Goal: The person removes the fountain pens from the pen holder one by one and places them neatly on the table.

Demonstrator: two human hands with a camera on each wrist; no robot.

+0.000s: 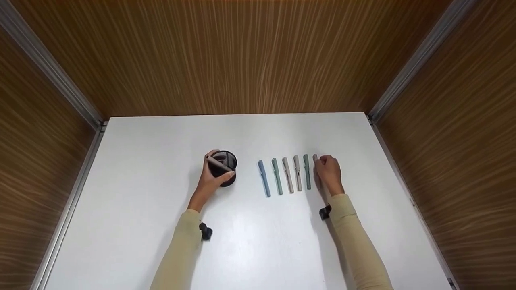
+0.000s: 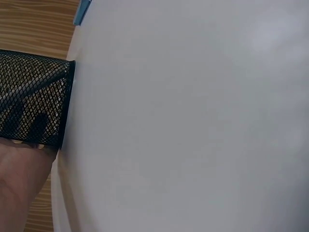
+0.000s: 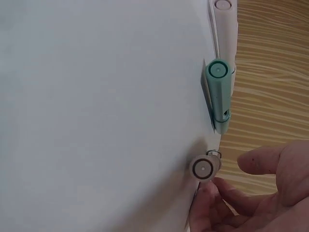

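Landmark: the black mesh pen holder standing on the white table; places below are told from it.
Left hand: the left hand wraps the near side of the holder and pinches a beige pen that lies slanted across the holder's rim. In the left wrist view only the mesh wall and a bit of palm show, so the exact finger hold there cannot be told.
Row of pens: to the right of the holder lie a blue pen, a green pen, two pale pens and another green pen, side by side and apart from one another.
Long axis: each pen in the row runs away from the person, nearly parallel with its neighbours.
Right hand: the right hand is at the far right end of the row, well apart from the holder, and is the nearer hand to the row.
Pen at the fingers: a greyish pen lies at the row's right end, just beside the green one, on the holder side of the fingers.
Fingers: thumb and fingertip close on this pen's end, seemingly pinching it; the other fingers curl loosely.
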